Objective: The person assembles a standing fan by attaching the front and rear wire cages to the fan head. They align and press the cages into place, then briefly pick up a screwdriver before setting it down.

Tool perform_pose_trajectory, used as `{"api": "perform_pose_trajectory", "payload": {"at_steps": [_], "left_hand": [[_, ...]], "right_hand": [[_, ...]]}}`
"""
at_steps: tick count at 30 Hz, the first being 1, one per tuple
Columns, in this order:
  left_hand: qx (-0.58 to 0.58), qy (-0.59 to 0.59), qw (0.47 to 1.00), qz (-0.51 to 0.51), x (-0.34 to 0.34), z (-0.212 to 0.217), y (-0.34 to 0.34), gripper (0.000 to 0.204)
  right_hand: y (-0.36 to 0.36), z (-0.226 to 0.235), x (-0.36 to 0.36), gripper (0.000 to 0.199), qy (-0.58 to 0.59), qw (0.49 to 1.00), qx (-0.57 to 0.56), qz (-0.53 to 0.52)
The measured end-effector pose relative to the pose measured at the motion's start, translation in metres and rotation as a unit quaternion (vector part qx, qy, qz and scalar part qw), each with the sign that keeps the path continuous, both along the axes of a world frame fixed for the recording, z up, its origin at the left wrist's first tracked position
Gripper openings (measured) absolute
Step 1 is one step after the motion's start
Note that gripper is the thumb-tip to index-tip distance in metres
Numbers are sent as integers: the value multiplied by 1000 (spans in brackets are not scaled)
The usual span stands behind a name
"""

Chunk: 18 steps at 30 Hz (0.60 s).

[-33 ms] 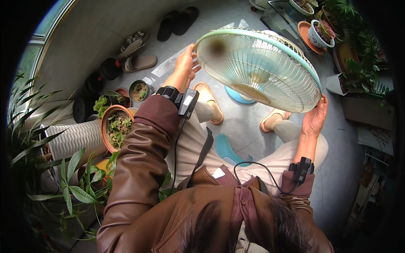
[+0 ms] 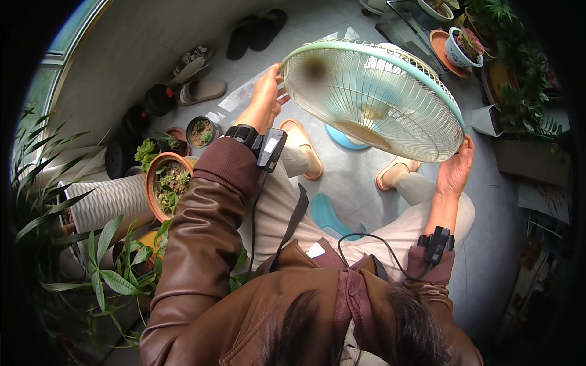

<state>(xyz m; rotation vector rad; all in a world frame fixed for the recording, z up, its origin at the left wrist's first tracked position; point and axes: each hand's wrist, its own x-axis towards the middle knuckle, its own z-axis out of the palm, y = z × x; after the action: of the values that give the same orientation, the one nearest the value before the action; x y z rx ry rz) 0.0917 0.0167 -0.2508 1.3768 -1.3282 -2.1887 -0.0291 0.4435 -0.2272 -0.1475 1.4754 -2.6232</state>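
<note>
A round electric fan (image 2: 372, 100) with a wire cage and a pale green rim stands in front of me, its front tilted up toward me. Light blue blades show dimly through the wires. At the cage's left edge, my left hand (image 2: 267, 94) holds the rim, some fingers curling behind it. My right hand (image 2: 456, 166) grips the lower right edge of the rim, fingertips at its outer side. Beneath the cage, part of the fan's blue base (image 2: 346, 138) rests on the floor. A curved teal plastic piece (image 2: 331, 218) lies between my legs.
Potted plants (image 2: 171, 186) and a toppled white ribbed planter (image 2: 113, 207) crowd my left side. Slippers (image 2: 201, 91) line the wall at the far left. More pots (image 2: 464, 49) and greenery stand at the right. Cables run from the devices on my wrists.
</note>
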Motion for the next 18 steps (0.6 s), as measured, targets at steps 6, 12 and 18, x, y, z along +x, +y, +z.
{"api": "perform_pose_trajectory", "payload": {"at_steps": [6,12,18], "left_hand": [[-27,12,999,17,-2,-1,0,35],[-29,21,999,21,-4,-7,-4,36],[-24,18,999,33,-5,-12,-8,38]], "right_hand": [[-1,0,0,25,10,1000,6,-5],[-1,-1,1,24,2,1000,-21,-1],[-4,3,3,23,5,1000,-17,-13]]}}
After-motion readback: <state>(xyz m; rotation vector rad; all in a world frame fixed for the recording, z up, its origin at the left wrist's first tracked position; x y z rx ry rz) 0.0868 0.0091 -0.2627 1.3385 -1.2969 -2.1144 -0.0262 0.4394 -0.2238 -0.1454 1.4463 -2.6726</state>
